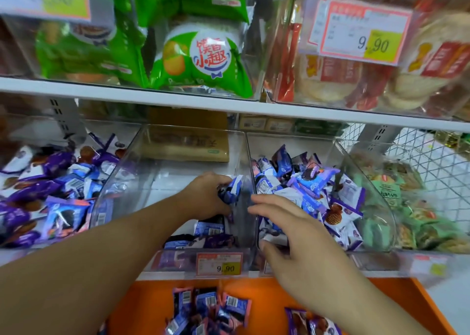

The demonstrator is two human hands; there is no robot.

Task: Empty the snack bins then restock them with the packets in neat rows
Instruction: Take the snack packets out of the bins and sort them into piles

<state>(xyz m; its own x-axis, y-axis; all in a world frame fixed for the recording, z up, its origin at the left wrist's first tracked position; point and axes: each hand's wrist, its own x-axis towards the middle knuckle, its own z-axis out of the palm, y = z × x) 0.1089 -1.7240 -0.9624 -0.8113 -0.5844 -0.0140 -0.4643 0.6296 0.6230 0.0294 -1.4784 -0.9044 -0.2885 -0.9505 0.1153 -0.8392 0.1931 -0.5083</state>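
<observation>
Packets [230, 189], blue-and-white wrapped, bunched in left hand [207, 194], fingers curled round them, inside middle clear bin [132, 182] near its right wall. That bin mostly bare; few dark blue packets [203, 235] lie at its front, barcodes showing. Price tag [219, 264] on bin front reads 9.90 on yellow patch; smaller print unreadable. Right hand [287, 229] hovers over front of right-hand bin [368, 182], fingers spread and relaxed, holding nothing. That bin heaped with blue, purple packets [312, 189]. Left bin pile [48, 189] purple and blue too. Orange tray [396, 306] below shelf holds loose packets [211, 309]. Upper shelf: green bags [201, 60] with Chinese lettering, second tag [361, 32] also 9.90. Green packs [396, 194] far right, blurred.
</observation>
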